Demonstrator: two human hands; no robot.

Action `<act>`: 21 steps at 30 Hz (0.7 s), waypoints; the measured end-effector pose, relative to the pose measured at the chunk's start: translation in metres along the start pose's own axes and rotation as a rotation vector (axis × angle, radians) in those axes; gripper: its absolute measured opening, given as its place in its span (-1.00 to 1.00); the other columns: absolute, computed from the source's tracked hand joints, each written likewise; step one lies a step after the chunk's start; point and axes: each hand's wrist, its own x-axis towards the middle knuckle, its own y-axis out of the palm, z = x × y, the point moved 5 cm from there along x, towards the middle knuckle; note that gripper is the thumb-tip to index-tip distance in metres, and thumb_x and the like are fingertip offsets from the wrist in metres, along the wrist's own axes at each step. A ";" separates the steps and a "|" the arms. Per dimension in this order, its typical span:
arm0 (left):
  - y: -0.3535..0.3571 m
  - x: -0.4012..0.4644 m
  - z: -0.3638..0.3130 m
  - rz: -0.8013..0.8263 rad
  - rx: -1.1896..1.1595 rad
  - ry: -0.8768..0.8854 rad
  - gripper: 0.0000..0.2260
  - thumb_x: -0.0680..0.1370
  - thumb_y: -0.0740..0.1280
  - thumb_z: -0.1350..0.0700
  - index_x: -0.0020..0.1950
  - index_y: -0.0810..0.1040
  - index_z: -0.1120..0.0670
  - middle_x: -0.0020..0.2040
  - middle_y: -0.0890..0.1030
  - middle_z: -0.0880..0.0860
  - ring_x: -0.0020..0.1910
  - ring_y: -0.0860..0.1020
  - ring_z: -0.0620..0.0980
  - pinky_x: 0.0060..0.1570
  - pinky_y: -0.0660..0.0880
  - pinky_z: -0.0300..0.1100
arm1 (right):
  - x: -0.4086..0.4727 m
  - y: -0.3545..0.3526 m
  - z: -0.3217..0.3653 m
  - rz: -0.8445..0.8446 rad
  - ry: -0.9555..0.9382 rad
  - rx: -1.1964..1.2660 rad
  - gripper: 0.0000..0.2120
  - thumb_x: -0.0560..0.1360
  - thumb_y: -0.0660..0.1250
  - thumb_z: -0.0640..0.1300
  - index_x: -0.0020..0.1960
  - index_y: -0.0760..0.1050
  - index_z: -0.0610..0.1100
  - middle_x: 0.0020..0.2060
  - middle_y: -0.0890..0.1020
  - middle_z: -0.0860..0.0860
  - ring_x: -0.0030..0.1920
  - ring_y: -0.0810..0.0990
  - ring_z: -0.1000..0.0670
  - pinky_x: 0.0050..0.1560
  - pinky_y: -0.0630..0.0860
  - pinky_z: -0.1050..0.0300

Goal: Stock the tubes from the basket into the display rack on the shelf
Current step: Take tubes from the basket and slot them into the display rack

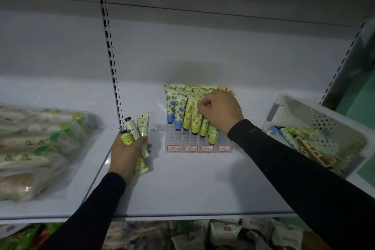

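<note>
The left hand (126,151) grips a bunch of about four tubes (138,128), yellow-green with black caps, fingers curled round them above the white shelf (192,184). The right hand (220,109) is curled at the tubes standing in the clear display rack (197,144); whether its fingers pinch one I cannot tell. The rack holds blue-flowered and yellow tubes behind four red-bordered labels (198,148). One white perforated basket (316,126) at the right holds more tubes.

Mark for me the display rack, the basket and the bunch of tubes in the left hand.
display rack (183,135): head view, on its clear front tier above the red-framed labels.
basket (300,110): head view, on its perforated white back wall.
bunch of tubes (142,126): head view, on the upright pale green tube.
</note>
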 end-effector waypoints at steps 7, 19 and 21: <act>0.001 0.000 0.000 0.015 -0.031 -0.007 -0.79 0.47 0.42 0.27 0.09 0.54 0.19 -0.19 0.69 0.12 -0.26 0.68 0.13 -0.32 0.59 -0.09 | -0.003 0.003 -0.002 0.024 0.021 -0.011 -0.74 0.50 0.28 -0.15 -0.33 0.56 -0.21 -0.40 0.57 -0.02 -0.31 0.54 -0.01 -0.22 0.56 0.10; 0.000 0.001 0.002 0.007 -0.037 -0.017 -0.80 0.47 0.42 0.26 0.07 0.55 0.16 -0.18 0.69 0.12 -0.26 0.68 0.13 -0.31 0.59 -0.08 | 0.000 0.002 -0.006 0.047 0.087 -0.016 -0.68 0.48 0.27 -0.15 -0.44 0.39 -0.17 -0.50 0.43 -0.06 -0.45 0.38 0.00 -0.32 0.45 0.14; 0.000 0.001 0.002 0.010 -0.034 -0.013 -0.80 0.47 0.42 0.26 0.07 0.55 0.16 -0.19 0.68 0.11 -0.27 0.68 0.13 -0.30 0.60 -0.07 | 0.002 0.002 -0.004 0.061 0.086 -0.033 -0.64 0.48 0.26 -0.16 -0.47 0.30 -0.11 -0.53 0.35 -0.01 -0.48 0.33 0.03 -0.35 0.40 0.15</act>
